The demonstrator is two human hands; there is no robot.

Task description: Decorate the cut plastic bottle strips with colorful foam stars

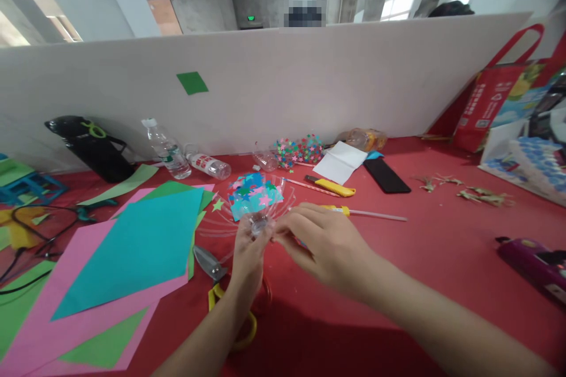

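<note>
Left hand [248, 244]: grasping clear plastic piece [259, 222]
Right hand [326, 241]: bent close beside it (cannot tell whether gripping)
Yellow-handled scissors [216, 272]: lying on red tabletop [442, 259]

Two hands [248, 250] [325, 241], one pair of scissors [216, 273], one bag [487, 103]

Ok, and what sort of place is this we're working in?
Likely a craft workstation in a larger room: coloured paper and yellow-handled scissors lie out in front of a white partition.

The hands [326, 242] and forearms [409, 294] are bare, the blurred fingers [295, 222] seemingly slender
</note>
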